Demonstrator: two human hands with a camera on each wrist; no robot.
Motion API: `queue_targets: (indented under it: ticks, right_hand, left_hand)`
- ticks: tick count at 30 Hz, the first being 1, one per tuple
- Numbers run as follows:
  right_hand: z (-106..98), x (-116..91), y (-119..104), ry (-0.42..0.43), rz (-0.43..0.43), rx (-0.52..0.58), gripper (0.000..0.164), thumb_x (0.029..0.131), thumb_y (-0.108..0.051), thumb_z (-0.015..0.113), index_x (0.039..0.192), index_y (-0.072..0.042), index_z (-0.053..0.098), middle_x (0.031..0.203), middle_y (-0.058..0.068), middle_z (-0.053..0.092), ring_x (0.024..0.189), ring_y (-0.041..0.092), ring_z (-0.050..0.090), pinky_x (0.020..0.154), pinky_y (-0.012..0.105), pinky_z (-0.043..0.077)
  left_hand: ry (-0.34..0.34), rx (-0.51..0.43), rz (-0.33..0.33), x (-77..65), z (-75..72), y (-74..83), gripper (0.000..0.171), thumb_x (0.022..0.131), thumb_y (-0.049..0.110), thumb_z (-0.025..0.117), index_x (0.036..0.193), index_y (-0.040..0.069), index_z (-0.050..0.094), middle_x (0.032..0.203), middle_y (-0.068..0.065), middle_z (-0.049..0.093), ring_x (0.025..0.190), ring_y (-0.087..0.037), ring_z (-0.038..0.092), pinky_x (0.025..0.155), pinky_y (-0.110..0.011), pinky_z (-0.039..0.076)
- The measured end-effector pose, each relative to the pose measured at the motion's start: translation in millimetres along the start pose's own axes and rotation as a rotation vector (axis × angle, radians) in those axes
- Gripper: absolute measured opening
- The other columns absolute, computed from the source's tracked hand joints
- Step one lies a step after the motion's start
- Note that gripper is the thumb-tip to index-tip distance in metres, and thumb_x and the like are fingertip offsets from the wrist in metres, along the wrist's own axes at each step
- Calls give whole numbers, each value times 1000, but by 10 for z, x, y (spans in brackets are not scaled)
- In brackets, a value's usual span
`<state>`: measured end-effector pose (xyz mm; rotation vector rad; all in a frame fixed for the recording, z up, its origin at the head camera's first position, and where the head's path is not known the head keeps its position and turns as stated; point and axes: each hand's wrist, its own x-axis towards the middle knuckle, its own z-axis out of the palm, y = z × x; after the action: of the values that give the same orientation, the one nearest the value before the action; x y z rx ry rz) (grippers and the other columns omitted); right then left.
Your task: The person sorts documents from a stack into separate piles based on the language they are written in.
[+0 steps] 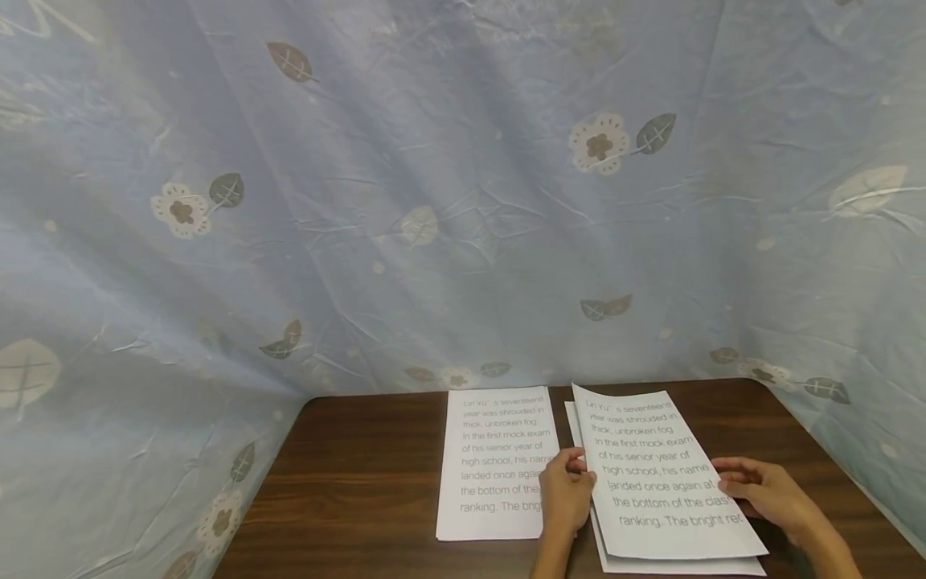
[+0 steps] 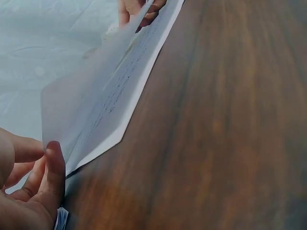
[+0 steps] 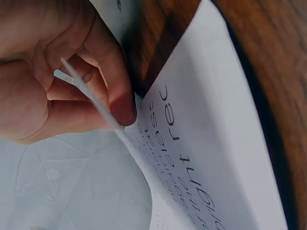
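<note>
Left hand point(image 1: 567, 496) and right hand point(image 1: 774, 492) pinch opposite sides of the top sheet point(image 1: 654, 486), fingers closed on it, above a lower sheet point(image 1: 683, 567) toward the right edge of the bench point(image 1: 347, 482); uneven release could skew it, squeezing crease it.

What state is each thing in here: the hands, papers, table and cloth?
Top sheet: printed side up, lifted partly off the lower paper.
Lower paper: mostly covered by the top sheet.
Left paper: flat, printed side up, partly hidden by the left hand.
Left hand: pinching the top sheet's edge.
Right hand: holding its opposite edge.
Table: partly covered by paper.
Cloth: wrinkled.
</note>
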<state>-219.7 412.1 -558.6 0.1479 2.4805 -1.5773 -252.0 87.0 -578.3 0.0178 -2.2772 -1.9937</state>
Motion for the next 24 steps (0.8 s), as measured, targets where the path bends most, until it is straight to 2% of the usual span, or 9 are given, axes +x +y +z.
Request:
queue_targets:
  ticks: [4,12,18,24]
  right_hand:
    - [31,7,-10,23,-2,-38,61,104,-14,68,151,17,44,117,9,73,93,12,73,79,34,64]
    - [76,-5,-83,69,-16,-130,54,103,-12,68,146,16,52,116,13,72,90,12,70,76,33,64]
    - [86,3,-91,80,-24,-175,51,104,-14,68,143,16,55,113,12,73,88,11,70,75,32,64]
    - [59,-4,-134,95,-33,-230,49,105,-16,67,140,17,57,117,23,76,92,17,76,74,33,65]
  left_hand:
    - [-4,4,-13,-12,1,4,35,83,-4,79,117,7,78,89,2,70,68,0,61,60,-19,50]
    - [-25,26,16,-12,-5,8,36,83,-3,79,119,3,76,90,-1,71,68,0,62,57,-19,50]
    - [-40,29,-13,-5,-21,12,38,82,-2,81,120,3,76,90,2,70,70,0,63,60,-19,52]
    - [-64,55,-27,10,-64,59,43,84,1,81,126,1,74,92,3,69,70,1,63,61,-17,52]
